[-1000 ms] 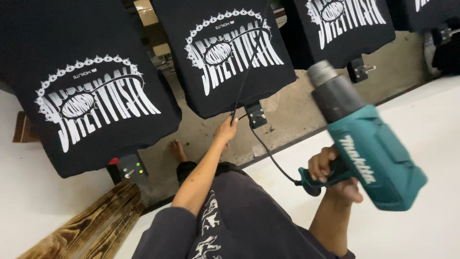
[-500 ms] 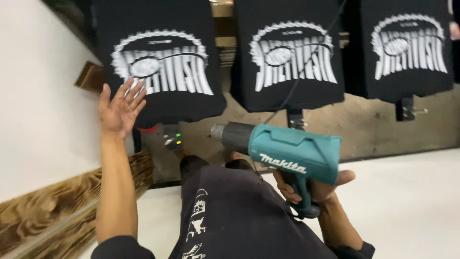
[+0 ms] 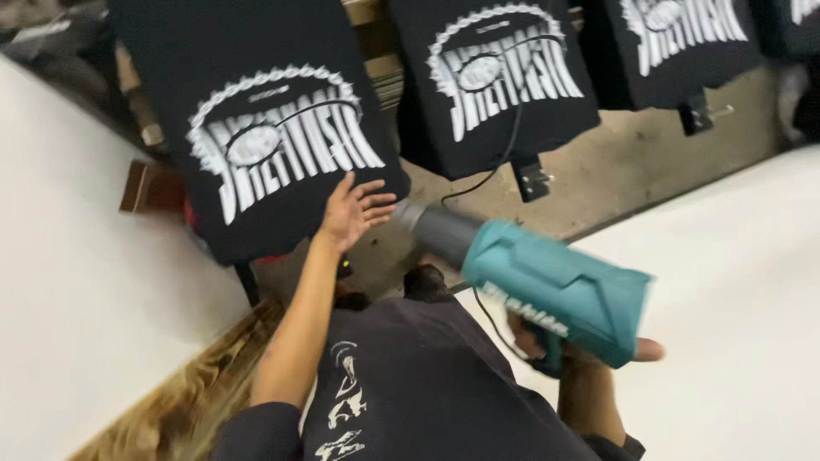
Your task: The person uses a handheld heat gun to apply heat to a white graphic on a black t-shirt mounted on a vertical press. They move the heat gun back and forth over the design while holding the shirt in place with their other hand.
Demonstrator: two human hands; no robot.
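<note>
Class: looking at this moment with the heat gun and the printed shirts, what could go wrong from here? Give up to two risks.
1. The left hand lies open at the edge of the near shirt, right beside the heat gun nozzle; hot air could burn the fingers.
2. The cord trails across the next shirt; it might snag or smear that print.
</note>
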